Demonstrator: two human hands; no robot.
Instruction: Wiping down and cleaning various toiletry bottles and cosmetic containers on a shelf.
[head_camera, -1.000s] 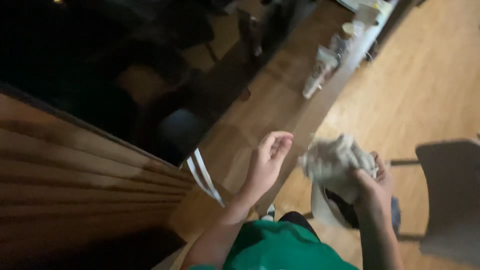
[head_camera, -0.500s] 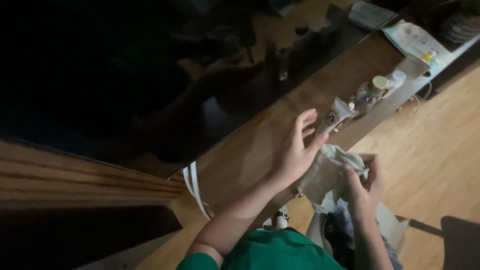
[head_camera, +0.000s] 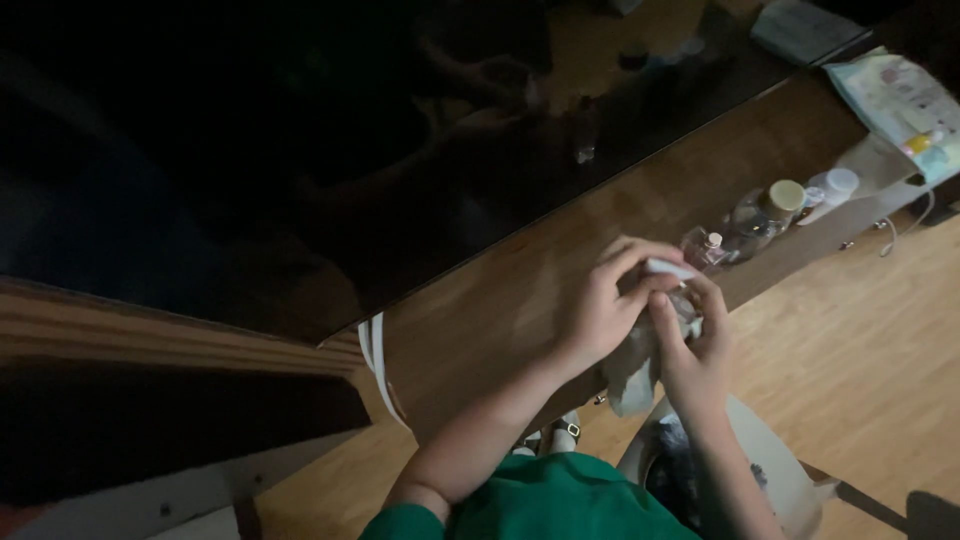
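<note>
Both my hands meet over the front edge of a long wooden shelf. My left hand curls over the top of a crumpled pale cloth and pinches a small white piece at its top. My right hand grips the same cloth from below and from the right. The cloth hangs down between the two hands, partly hidden by my fingers.
Several small bottles and jars stand on the shelf to the right, with a pale printed packet beyond. A large dark glossy panel backs the shelf. A white cable hangs at the left, above the wooden floor.
My left hand came down from open in the air onto the cloth held by my right hand. The view shifted along the shelf, bringing the bottles closer.
</note>
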